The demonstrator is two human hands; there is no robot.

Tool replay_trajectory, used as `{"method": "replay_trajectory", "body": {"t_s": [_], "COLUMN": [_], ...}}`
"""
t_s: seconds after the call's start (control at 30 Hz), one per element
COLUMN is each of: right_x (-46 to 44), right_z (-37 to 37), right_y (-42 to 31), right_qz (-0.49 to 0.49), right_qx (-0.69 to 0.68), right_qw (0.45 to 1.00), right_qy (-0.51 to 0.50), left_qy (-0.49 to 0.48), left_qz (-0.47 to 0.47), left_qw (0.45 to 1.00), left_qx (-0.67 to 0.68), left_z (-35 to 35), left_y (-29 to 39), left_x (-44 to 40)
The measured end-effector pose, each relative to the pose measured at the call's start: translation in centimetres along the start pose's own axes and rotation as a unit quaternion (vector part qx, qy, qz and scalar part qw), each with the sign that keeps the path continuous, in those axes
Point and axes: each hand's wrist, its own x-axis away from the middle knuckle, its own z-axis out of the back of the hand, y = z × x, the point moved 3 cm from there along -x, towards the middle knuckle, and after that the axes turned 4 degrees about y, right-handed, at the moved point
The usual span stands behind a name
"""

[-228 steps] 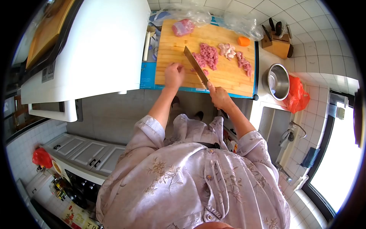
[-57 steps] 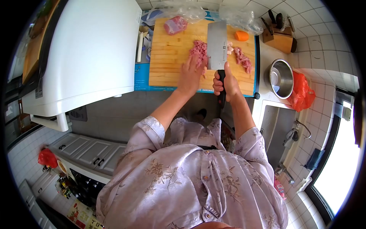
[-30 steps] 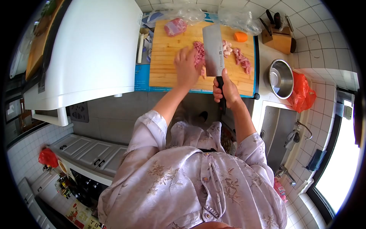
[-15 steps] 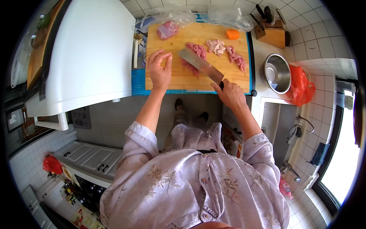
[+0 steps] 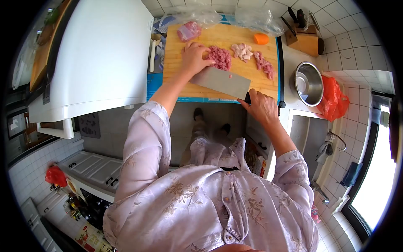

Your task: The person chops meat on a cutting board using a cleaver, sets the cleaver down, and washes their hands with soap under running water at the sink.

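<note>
My right hand [image 5: 261,105] is wrapped round the black handle of a cleaver [image 5: 224,83]. Its broad blade lies flat and low over the wooden cutting board [image 5: 176,90], at the near side of a pile of diced meat [image 5: 220,58]. A small bit of meat sticks to the blade. At the pile's left edge is my left hand [image 5: 194,59], fingers and thumb apart, the tips touching the meat. Right of the pile lie pale fatty pieces [image 5: 242,52] and a strip of cut pink meat [image 5: 264,65]. A larger piece of meat [image 5: 189,31] sits at the back left.
An orange carrot piece [image 5: 260,39] lies at the board's back right, with clear plastic bags [image 5: 256,19] behind. A knife block [image 5: 303,40], a steel bowl [image 5: 309,84] and a red plastic bag [image 5: 334,98] stand right. A white fridge [image 5: 100,54] borders the left.
My left hand has moved right and forward onto the edge of the diced meat. The cleaver has come down towards me from over the pile, its blade turned flatter.
</note>
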Motion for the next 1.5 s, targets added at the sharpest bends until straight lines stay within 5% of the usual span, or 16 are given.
{"method": "replay_trajectory", "body": {"t_s": [0.3,0.43,0.5,0.77,1.0,1.13,1.5], "right_x": [0.1,-0.3,-0.6,-0.3,1.2,0.5,-4.6], "right_z": [0.4,0.6,0.6,0.8,1.4,0.5,-2.9], "right_y": [-0.3,-0.7,-1.0,-1.1,0.5,1.8,2.3], "right_qz": [0.021,0.025,0.032,0.042,-0.067,-0.196,-0.234], "right_qx": [-0.02,-0.011,-0.013,-0.005,-0.115,-0.293,-0.33], "right_qw": [1.0,1.0,0.999,0.999,0.989,0.93,0.907], "right_qy": [0.012,-0.011,-0.013,-0.004,-0.066,-0.107,-0.117], "left_qy": [-0.042,-0.115,-0.078,-0.077,-0.024,0.023,-0.032], "left_qz": [-0.063,-0.052,-0.142,-0.084,-0.093,0.02,0.124], "left_qw": [0.997,0.989,0.984,0.991,0.994,0.995,0.978], "left_qx": [0.014,0.078,0.067,0.065,0.056,0.096,0.166], "left_z": [0.6,3.1,2.0,0.1,2.2,3.1,1.7], "left_y": [-0.8,4.3,4.8,0.4,-2.4,-3.5,-2.9], "left_x": [0.8,0.4,1.6,0.2,-0.7,-0.4,3.3]}}
